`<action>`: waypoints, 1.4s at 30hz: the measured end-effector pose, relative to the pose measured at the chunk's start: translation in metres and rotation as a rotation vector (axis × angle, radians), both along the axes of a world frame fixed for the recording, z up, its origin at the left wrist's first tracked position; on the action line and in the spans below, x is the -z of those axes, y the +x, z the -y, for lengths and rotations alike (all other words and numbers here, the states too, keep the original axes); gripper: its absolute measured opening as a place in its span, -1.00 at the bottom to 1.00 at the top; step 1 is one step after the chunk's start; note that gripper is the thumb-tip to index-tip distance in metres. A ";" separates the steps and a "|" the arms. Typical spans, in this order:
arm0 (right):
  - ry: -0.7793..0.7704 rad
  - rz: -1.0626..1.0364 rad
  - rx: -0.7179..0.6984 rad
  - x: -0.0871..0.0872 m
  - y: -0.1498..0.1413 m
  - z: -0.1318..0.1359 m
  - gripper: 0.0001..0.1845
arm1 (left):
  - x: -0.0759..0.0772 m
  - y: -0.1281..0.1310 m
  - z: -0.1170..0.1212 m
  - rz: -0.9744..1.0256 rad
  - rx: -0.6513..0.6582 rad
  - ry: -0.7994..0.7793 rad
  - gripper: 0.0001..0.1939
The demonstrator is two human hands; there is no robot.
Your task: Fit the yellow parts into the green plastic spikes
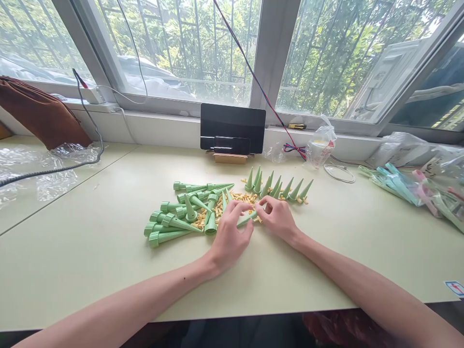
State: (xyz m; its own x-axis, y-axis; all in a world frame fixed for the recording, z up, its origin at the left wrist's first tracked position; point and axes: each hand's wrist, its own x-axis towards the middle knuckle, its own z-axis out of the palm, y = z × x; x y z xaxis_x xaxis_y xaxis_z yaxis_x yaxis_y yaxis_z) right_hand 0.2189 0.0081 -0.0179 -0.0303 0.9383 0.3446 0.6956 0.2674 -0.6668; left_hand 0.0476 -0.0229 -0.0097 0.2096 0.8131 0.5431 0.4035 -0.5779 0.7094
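Observation:
My left hand (232, 233) is curled around a green plastic watering spike (245, 219), which lies slanted between its thumb and fingers. At the right end of that spike, my right hand (278, 218) pinches a small yellow valve (258, 220), mostly covered by the fingertips. Between and behind the hands spreads a pile of small yellow valves (219, 209). More green spikes (170, 231) with ribbed caps lie heaped left of my left hand, a few of them upright. Beyond my right hand stands a row of upright green spikes (286, 187), some with yellow valves at the base.
A black tablet (232, 126) leans on a stand by the window. Crumpled clear plastic (54, 169) and a brown bag (41, 113) lie at left, with a black cable crossing there. At right are a white cable (340, 174) and bagged pastel items (402, 186).

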 end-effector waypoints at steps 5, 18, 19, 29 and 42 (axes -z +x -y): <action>0.006 -0.017 -0.019 -0.001 0.000 0.001 -0.71 | 0.000 0.000 -0.001 -0.013 0.004 -0.025 -0.75; 0.003 -0.267 -0.177 -0.007 -0.004 0.006 -0.63 | -0.004 0.001 0.001 0.226 0.006 0.063 -0.83; -0.019 -0.315 -0.196 -0.006 -0.004 0.006 -0.63 | -0.004 0.001 0.001 0.254 0.022 0.062 -0.82; -0.204 -0.465 -0.441 -0.008 -0.005 0.011 -0.55 | -0.004 -0.001 -0.004 0.076 0.156 0.029 -0.89; 0.048 -0.225 -0.215 0.003 -0.004 0.000 -0.68 | 0.000 -0.002 -0.005 -0.056 -0.044 -0.206 -0.67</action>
